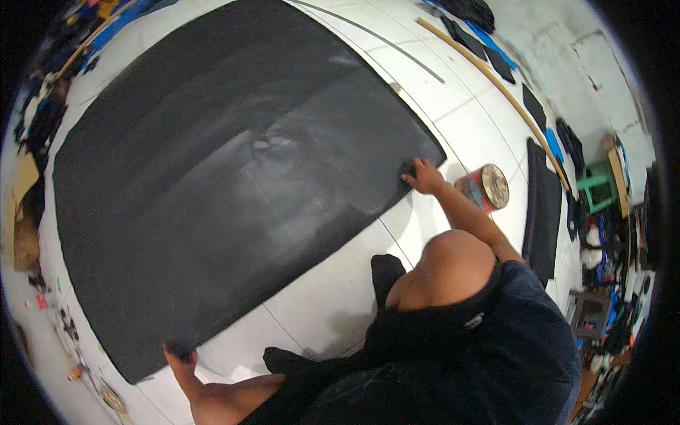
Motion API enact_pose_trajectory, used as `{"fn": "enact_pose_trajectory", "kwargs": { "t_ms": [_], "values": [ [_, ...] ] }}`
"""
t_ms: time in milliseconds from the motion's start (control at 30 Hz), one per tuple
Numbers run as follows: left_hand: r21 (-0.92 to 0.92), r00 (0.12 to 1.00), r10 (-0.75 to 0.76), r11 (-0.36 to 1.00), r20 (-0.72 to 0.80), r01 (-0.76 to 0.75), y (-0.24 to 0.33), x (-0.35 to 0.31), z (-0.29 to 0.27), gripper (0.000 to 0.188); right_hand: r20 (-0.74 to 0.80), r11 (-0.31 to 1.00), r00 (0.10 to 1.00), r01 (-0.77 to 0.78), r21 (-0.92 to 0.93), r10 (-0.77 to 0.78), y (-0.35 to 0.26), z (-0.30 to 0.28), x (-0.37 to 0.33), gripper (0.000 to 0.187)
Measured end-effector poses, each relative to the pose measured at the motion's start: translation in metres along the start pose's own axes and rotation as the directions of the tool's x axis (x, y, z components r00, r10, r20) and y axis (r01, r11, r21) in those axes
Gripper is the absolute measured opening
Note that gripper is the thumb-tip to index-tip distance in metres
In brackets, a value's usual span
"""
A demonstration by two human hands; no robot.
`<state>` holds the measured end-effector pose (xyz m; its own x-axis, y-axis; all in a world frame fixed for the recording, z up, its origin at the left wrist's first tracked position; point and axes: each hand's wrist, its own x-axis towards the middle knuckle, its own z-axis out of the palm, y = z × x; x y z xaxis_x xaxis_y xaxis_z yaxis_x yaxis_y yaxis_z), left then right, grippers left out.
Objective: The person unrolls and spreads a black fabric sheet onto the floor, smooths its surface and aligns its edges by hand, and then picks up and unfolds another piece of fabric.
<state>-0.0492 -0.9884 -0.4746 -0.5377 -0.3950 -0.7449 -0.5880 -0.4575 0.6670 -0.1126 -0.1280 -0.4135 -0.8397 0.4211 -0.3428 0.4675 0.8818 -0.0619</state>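
Observation:
A large black sheet [212,177] with a slight sheen lies spread over the white tiled floor in front of me. The material could be rubber or vinyl; I cannot tell which. My left hand [182,363] grips its near edge close to the lower left corner. Toward the sheet's right corner, my right hand [426,177] has hold of the same edge, fingers curled on it. Some fingertips of both hands are hard to see against the black. Just right of my right hand stands a round tin [490,187] with a stained lid.
Beyond the tin lie a long wooden strip [496,81] and a folded black piece [541,212]. A thin dark strip [375,35] rests past the sheet's far right edge. A green stool [597,188] and clutter line the right; more clutter [42,120] is at left.

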Motion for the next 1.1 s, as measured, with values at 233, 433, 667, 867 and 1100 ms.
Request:
{"fn": "enact_pose_trajectory", "kwargs": {
  "t_ms": [233, 433, 667, 867, 1100],
  "values": [
    [0.099, 0.777, -0.243, 0.926, -0.580, 0.364, 0.055, -0.036, 0.030, 0.055, 0.029, 0.997, 0.999, 0.043, -0.069, -0.041, 0.033, -0.055, -0.005, 0.059],
    [0.395, 0.795, -0.204, 0.781, -0.571, 0.484, 0.095, -0.086, 0.010, 0.057, -0.436, 0.934, 0.850, -0.352, -0.055, 0.295, 0.088, -0.090, -0.055, 0.066],
    [0.801, 0.910, -0.003, 0.472, -0.415, 0.367, 0.240, -0.150, 0.085, 0.059, -0.369, 0.936, 0.861, -0.308, 0.171, 0.351, 0.130, -0.092, -0.110, 0.095],
    [0.838, 0.758, 0.358, -0.221, 0.545, -0.499, 0.334, -0.165, 0.362, 0.044, -0.326, 0.860, 0.826, -0.322, 0.397, 0.460, 0.138, -0.095, -0.107, 0.091],
    [0.435, 0.507, -0.053, -0.441, 0.860, -0.785, 0.217, -0.321, 0.630, 0.040, -0.437, 0.761, 0.633, -0.442, 0.475, 0.640, 0.161, -0.089, -0.095, 0.092]
  ]
}}
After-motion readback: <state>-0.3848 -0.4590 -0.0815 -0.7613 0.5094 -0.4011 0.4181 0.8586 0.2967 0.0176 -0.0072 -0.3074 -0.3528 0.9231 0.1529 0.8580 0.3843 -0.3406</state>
